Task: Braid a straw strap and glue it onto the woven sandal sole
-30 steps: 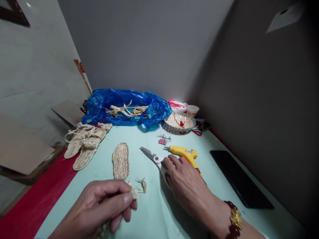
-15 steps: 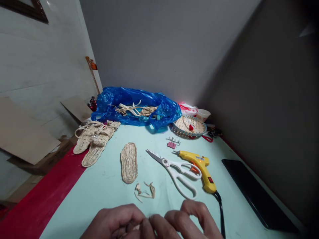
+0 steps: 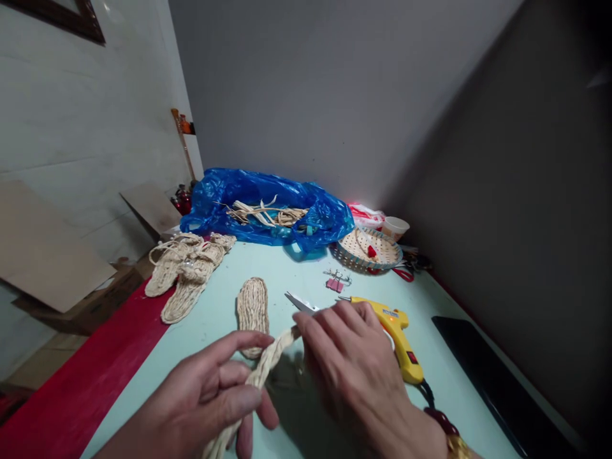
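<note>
A pale braided straw cord (image 3: pixel 270 361) runs up from the bottom edge between my hands. My left hand (image 3: pixel 210 398) holds it loosely, thumb and fingers around the braid. The fingertips of my right hand (image 3: pixel 349 357) are closed on its upper end. Just beyond my left fingers lies a woven straw sole (image 3: pixel 253 306). Scissors (image 3: pixel 301 302) rest behind my right hand; only the blades and a bit of white handle show. To the right is a yellow glue gun (image 3: pixel 399 331), its small light lit, partly covered by my right hand.
Finished straw sandals (image 3: pixel 191 274) lie at the left. At the back are a blue plastic bag (image 3: pixel 329 207) holding dry straw, a round woven basket (image 3: pixel 351 241), a paper cup (image 3: pixel 396 227) and pink binder clips (image 3: pixel 335 284). A black flat slab (image 3: pixel 488 376) lies at the right.
My right hand has left the scissors, joined my left near the bottom edge, then pulled up and forward with the braid's end. The braid now shows stretched between both hands. The view has shifted slightly.
</note>
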A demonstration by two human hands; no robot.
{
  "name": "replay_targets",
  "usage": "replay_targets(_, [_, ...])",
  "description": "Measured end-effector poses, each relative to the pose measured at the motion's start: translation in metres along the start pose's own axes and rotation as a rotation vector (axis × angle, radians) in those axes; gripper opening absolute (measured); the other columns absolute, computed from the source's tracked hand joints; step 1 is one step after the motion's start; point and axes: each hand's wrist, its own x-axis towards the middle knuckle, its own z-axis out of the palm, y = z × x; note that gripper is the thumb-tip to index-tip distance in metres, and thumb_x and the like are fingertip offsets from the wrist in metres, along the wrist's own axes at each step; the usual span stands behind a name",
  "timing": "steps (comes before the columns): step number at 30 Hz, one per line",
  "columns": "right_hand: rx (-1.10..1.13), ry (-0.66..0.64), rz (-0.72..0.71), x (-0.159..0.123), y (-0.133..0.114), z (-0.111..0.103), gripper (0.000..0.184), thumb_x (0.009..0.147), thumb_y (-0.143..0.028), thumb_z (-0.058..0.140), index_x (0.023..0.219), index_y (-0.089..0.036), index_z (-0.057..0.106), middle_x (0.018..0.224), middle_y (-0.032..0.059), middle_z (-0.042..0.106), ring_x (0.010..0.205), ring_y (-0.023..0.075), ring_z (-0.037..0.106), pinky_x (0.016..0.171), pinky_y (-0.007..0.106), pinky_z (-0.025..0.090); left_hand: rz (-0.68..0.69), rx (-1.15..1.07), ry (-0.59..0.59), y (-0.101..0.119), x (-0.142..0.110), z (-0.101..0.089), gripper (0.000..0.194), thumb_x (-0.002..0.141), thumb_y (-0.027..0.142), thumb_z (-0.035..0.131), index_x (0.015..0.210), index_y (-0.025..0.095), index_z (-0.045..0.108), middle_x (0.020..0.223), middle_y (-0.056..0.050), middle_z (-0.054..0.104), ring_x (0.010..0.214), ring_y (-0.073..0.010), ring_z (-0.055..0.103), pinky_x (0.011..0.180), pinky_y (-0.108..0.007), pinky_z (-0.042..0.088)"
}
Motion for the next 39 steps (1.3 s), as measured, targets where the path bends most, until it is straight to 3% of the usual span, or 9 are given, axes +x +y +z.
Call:
replay_targets(5, [0.418,-0.235,0.304,0.023,0.012,0.009,0.019,0.088,-0.010,0.053,0.095,-0.019,0.068,0.082,0.0037,0.064,0.078,0.0194,0.054,0.074,0.035,0.037,0.073,0.149,0.146,0.013,0.013,-0.026,0.039,0.071,0.042,0.071,0.102,0.018,0.067,0.064,-0.003,0.076,0.056,-0.0190,0.064,0.057,-0.029,0.047])
replay_targets(8, [0.803,-0.408,0.496,0.041,0.018,0.017,0.010,0.085,-0.014,0.058,0.090,-0.017,0.067,0.080,0.0020,0.065,0.073,0.0162,0.056,0.067,0.029,0.039,0.129,0.299,0.226,0.025,0.026,-0.038,0.042,0.071,0.046,0.069,0.102,0.018,0.068,0.067,-0.003,0.076,0.062,-0.0199,0.064,0.060,-0.029,0.047])
replay_targets(11, [0.989,-0.489,0.536,0.054,0.029,0.036,0.003,0.082,-0.016,0.062,0.083,-0.017,0.064,0.074,-0.0005,0.065,0.068,0.0137,0.057,0.060,0.024,0.040,0.208,0.383,0.273,0.030,0.044,-0.043,0.038,0.077,0.047,0.064,0.101,0.017,0.066,0.067,-0.002,0.075,0.063,-0.0189,0.063,0.060,-0.028,0.045])
replay_targets(17, [1.052,-0.519,0.569,0.069,0.048,0.070,0.015,0.077,-0.010,0.064,0.089,-0.018,0.062,0.069,-0.0023,0.067,0.058,0.0102,0.052,0.053,0.021,0.035,0.315,0.477,0.307,0.016,0.077,-0.045,0.023,0.086,0.041,0.057,0.087,0.020,0.067,0.072,0.000,0.070,0.065,-0.0184,0.061,0.062,-0.029,0.044])
replay_targets(21, [1.089,-0.520,0.555,0.071,0.054,0.081,0.012,0.078,-0.010,0.064,0.087,-0.018,0.063,0.072,-0.0004,0.071,0.068,0.0139,0.062,0.062,0.023,0.043,0.347,0.620,0.409,0.007,0.085,-0.050,0.026,0.090,0.045,0.054,0.089,0.023,0.067,0.086,-0.002,0.073,0.082,-0.0244,0.064,0.072,-0.033,0.042])
replay_targets(24, [1.116,-0.506,0.542,0.069,0.058,0.090,0.004,0.080,-0.019,0.068,0.084,-0.018,0.066,0.074,0.0005,0.071,0.075,0.0166,0.065,0.067,0.026,0.046,0.370,0.700,0.442,0.005,0.088,-0.053,0.030,0.090,0.047,0.052,0.094,0.021,0.066,0.100,-0.007,0.073,0.097,-0.0291,0.064,0.084,-0.036,0.041])
replay_targets(26, [1.131,-0.496,0.536,0.068,0.060,0.095,0.011,0.081,-0.029,0.071,0.082,-0.018,0.067,0.076,0.0009,0.071,0.077,0.0174,0.066,0.069,0.026,0.047,0.374,0.734,0.458,0.004,0.089,-0.053,0.033,0.091,0.048,0.049,0.098,0.020,0.065,0.105,-0.009,0.072,0.101,-0.0301,0.062,0.089,-0.038,0.040])
replay_targets(33, [1.134,-0.451,0.563,0.065,0.055,0.101,0.024,0.084,-0.041,0.069,0.083,-0.017,0.069,0.079,0.0021,0.070,0.075,0.0166,0.065,0.071,0.027,0.048,0.232,0.823,0.487,-0.004,0.090,-0.052,0.044,0.090,0.052,0.043,0.117,0.022,0.058,0.128,-0.012,0.064,0.120,-0.0353,0.055,0.102,-0.051,0.036])
replay_targets(39, [1.085,-0.482,0.562,0.058,0.048,0.095,0.021,0.085,-0.037,0.070,0.080,-0.016,0.068,0.075,0.0017,0.070,0.069,0.0154,0.061,0.065,0.026,0.045,0.252,0.866,0.437,-0.012,0.098,-0.057,0.037,0.089,0.046,0.048,0.116,0.022,0.056,0.122,-0.013,0.067,0.114,-0.0341,0.060,0.097,-0.049,0.041])
